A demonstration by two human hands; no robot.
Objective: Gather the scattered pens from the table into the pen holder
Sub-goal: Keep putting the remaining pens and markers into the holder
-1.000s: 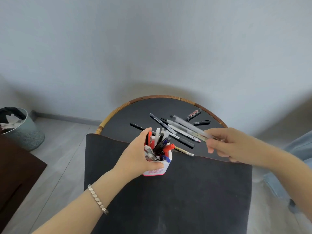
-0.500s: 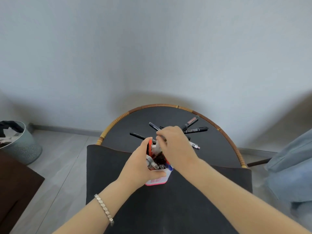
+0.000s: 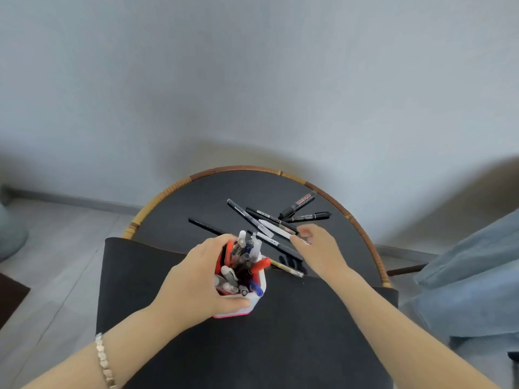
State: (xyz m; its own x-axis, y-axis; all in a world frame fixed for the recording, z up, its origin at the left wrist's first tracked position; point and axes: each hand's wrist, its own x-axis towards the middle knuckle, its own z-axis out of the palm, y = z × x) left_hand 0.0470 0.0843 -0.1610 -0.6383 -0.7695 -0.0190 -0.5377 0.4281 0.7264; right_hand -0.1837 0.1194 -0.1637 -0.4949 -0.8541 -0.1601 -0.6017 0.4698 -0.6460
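A white pen holder with a pink base stands on the black mat, packed with several pens, among them a red marker. My left hand is wrapped around the holder's left side. My right hand hovers just right of the holder, fingers apart and empty, over the scattered pens lying crossed on the round table. A whiteboard marker and a black marker lie farther back. A gold-tipped pen rests beside the holder.
The table has a rattan rim and stands against a pale wall. A grey bin is at the left on the floor. Blue fabric hangs at the right.
My right hand carried pale pens from the right to the holder, left them in it, and has now moved back right over the scattered pens, empty. My left hand kept its hold.
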